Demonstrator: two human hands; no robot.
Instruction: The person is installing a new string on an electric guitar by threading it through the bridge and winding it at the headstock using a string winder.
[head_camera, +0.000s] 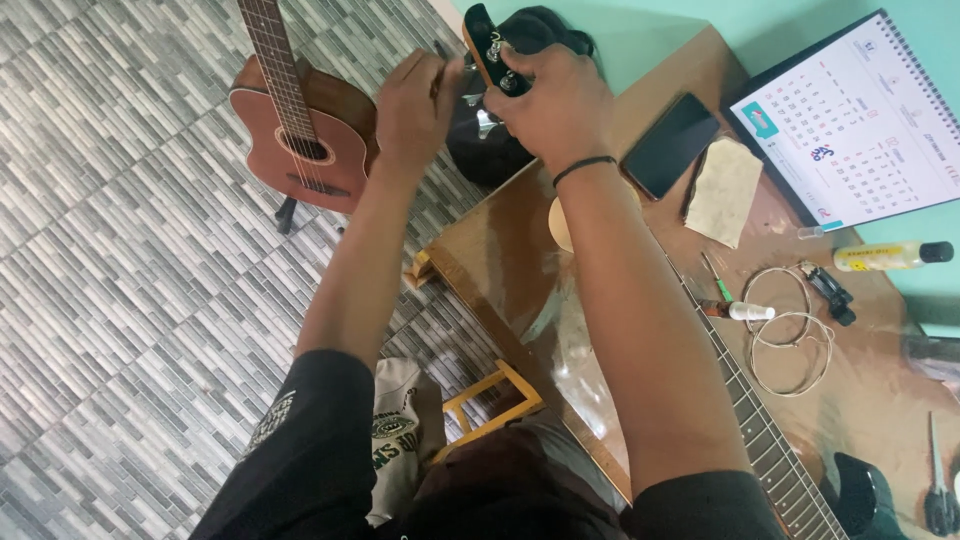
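A: Grey tiled floor (120, 300) on the left, glossy brown counter (500, 250) on the right.

B: And the hands?

A: Top centre. The right hand (555, 100) is wrapped around a guitar headstock (485, 45) (dark, with silver tuners); the left hand (415, 100) has its fingers curled at the headstock's edge. The fretted neck (760, 420) runs to the lower right.

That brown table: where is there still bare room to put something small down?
The table is bare along its near left edge, between the corner and the guitar neck. It is crowded to the right, where the phone, cloth, calendar, coiled strings and yellow bottle lie. Both hands work at the headstock.
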